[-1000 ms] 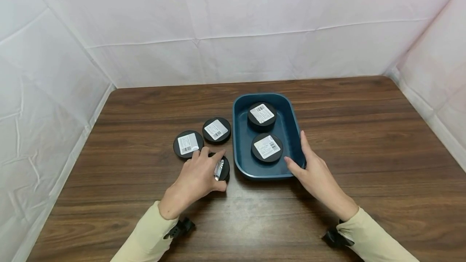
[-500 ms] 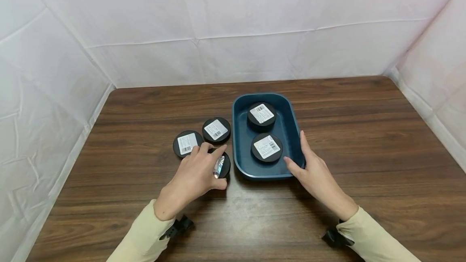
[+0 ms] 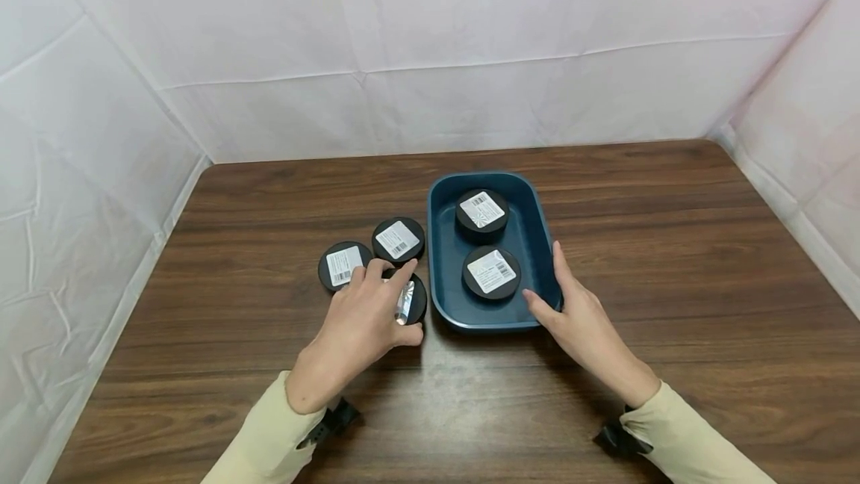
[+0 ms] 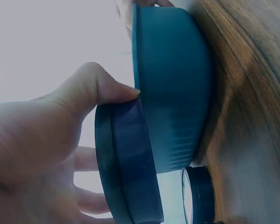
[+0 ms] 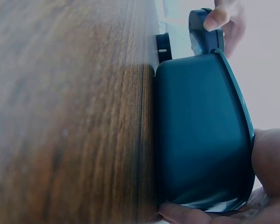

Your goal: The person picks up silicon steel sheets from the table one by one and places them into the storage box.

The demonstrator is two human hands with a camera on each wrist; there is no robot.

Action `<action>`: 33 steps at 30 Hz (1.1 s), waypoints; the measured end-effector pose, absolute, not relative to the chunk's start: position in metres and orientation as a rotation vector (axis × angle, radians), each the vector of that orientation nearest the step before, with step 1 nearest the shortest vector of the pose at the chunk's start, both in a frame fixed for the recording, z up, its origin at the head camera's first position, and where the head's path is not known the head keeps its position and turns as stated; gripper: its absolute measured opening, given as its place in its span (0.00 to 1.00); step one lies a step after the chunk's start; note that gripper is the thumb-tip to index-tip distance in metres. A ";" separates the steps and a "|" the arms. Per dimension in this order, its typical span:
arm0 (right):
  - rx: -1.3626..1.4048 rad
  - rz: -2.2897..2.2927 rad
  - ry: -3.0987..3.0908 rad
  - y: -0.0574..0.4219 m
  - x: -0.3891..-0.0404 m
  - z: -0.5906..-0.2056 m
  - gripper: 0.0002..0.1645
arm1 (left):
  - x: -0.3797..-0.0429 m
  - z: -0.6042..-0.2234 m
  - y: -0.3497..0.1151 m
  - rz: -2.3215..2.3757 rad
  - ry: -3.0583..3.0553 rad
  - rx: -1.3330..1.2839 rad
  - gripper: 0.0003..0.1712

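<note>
Left hand (image 3: 356, 312), head view: pinches the held tin (image 3: 417, 301) with thumb at the near edge and fingers over the far edge.
Held tin, head view: black, round, with a shiny label; just left of the tray (image 3: 446, 260), near its front corner.
Right hand (image 3: 579, 320), head view: clasps the tray's near right corner, with thumb over the rim and fingers along the outer wall.
Tray, head view: blue, round-cornered, resting on the wooden table (image 3: 672, 260); bears the far tin (image 3: 482, 218) and the near tin (image 3: 491, 275), both black with white labels.
Loose tins (image 3: 398, 240), head view: two, lying label-up on the table left of the tray; partly hidden by the left hand at the outer one.
Left hand, left wrist view: clamped on the held tin, with thumb on one side and fingers on the opposite.
Held tin, left wrist view: clear of the table, next to the tray wall; cannot tell whether touching.
Right hand, right wrist view: presses fingers against the tray's lower edge, with palm beside the rim.
Held tin, right wrist view: raised near rim height, beyond the tray.
</note>
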State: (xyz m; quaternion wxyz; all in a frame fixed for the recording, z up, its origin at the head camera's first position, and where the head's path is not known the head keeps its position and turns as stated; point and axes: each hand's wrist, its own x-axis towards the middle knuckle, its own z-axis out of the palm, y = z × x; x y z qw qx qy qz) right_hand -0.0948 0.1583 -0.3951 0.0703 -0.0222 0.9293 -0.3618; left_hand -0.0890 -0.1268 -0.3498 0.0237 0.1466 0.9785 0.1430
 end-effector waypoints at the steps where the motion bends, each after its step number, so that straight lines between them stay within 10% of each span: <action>1: -0.068 -1.086 2.798 0.158 -0.095 -0.395 0.55 | -0.089 -0.349 -0.126 0.440 3.038 0.447 0.47; 33: -0.046 -1.089 2.781 0.158 -0.094 -0.393 0.56 | -0.081 -0.335 -0.112 0.454 3.145 0.573 0.46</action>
